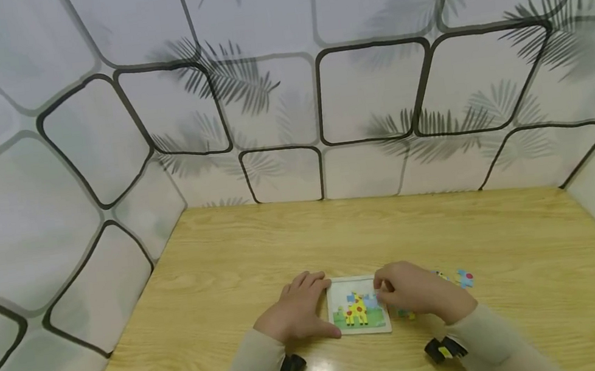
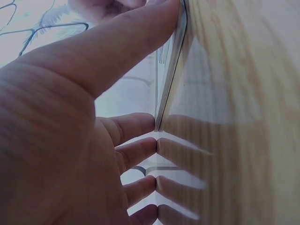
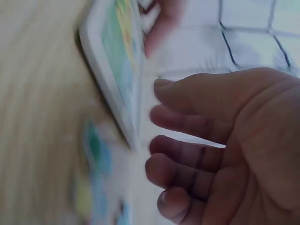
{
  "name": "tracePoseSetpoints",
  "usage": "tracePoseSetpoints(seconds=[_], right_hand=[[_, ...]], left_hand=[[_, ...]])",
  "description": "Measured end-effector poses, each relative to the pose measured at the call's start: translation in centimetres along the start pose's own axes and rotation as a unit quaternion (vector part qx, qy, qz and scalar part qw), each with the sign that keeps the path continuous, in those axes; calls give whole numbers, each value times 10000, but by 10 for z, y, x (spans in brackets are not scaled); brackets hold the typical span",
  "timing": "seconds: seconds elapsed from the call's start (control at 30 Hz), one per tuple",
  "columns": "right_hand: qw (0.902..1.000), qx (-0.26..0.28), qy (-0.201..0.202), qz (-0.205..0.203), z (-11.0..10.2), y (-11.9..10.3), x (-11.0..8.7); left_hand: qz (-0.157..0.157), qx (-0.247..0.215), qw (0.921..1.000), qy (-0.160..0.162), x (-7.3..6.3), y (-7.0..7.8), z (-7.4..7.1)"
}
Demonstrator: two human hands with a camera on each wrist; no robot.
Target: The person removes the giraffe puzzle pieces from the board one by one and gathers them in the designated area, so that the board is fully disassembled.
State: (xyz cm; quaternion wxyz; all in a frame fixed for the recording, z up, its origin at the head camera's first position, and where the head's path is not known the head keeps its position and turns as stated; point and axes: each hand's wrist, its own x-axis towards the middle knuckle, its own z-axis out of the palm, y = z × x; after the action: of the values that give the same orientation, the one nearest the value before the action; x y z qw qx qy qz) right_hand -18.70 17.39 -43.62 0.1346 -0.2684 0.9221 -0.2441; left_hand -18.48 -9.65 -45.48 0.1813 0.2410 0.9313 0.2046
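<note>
A jigsaw puzzle in a pale frame (image 1: 362,331) lies on the table, its picture a yellow giraffe (image 1: 357,312) on green grass with some blue sky pieces around the head. The upper part of the tray is bare. My left hand (image 1: 303,310) lies along the left side, with the index fingertip and thumb touching the frame's edge and the fingers fairly straight. Over the right side hovers my right hand (image 1: 411,289). The right wrist view shows its fingers (image 3: 176,166) loosely bent, the thumb apart from them and no piece visible between.
Loose puzzle pieces (image 1: 465,278) lie right of the frame, partly hidden by the right hand and blurred in the right wrist view. The wooden table (image 1: 259,239) meets a patterned wall covering (image 1: 285,174) at the back and sides. Black wrist cameras (image 1: 293,366) sit under both sleeves.
</note>
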Motion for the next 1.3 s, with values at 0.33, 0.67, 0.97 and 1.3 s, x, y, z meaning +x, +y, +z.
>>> tracePoseSetpoints(seconds=[0.33, 0.67, 0.97, 1.3], right_hand=[[9989, -383, -164, -199, 19, -30, 24], [9999, -99, -109, -45, 17, -28, 24], [9974, 562, 236, -388, 10, -8, 17], [9840, 1716, 386, -271, -29, 23, -19]], left_hand=[[12, 67, 10000, 6, 0, 2, -3], [-31, 96, 9999, -6, 0, 4, -4], [-73, 113, 9999, 36, 0, 3, -3], [3, 74, 10000, -8, 1, 2, -2]])
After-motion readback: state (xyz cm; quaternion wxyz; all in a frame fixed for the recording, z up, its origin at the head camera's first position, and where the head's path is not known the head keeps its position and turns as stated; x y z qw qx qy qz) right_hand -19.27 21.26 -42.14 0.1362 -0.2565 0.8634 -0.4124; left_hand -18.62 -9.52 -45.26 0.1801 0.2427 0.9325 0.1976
